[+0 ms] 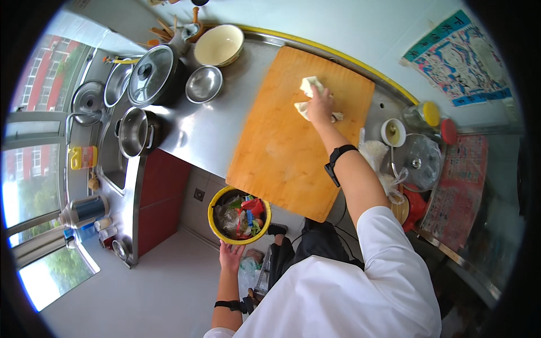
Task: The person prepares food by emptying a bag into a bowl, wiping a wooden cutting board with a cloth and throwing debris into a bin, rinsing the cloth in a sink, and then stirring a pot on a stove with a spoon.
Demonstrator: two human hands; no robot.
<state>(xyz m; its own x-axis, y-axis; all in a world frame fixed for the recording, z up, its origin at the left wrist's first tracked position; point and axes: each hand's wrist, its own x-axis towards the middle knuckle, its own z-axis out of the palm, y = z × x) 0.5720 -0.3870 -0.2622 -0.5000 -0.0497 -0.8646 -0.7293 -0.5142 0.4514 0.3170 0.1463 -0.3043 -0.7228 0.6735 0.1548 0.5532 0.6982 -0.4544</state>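
A large wooden cutting board [291, 148] lies on the steel counter, its near edge jutting past the counter. On its upper part my right hand [320, 103] grips a crumpled whitish cloth [311, 83], parts of which stick out on both sides of my fingers. Below the board's near left corner, my left hand [231, 255] is at the rim of a yellow-rimmed bin [217, 232]. The bin holds plastic bags, wrappers and green scraps. My left fingertips are partly hidden beneath the rim, so their grip is unclear.
Left of the board are a steel bowl [204, 84], a cream bowl [219, 45], a lidded pot [153, 76] and a steel pot [134, 132]. At right stand a white bowl with a spoon [393, 132], plastic bags [374, 154] and lidded jars [422, 114].
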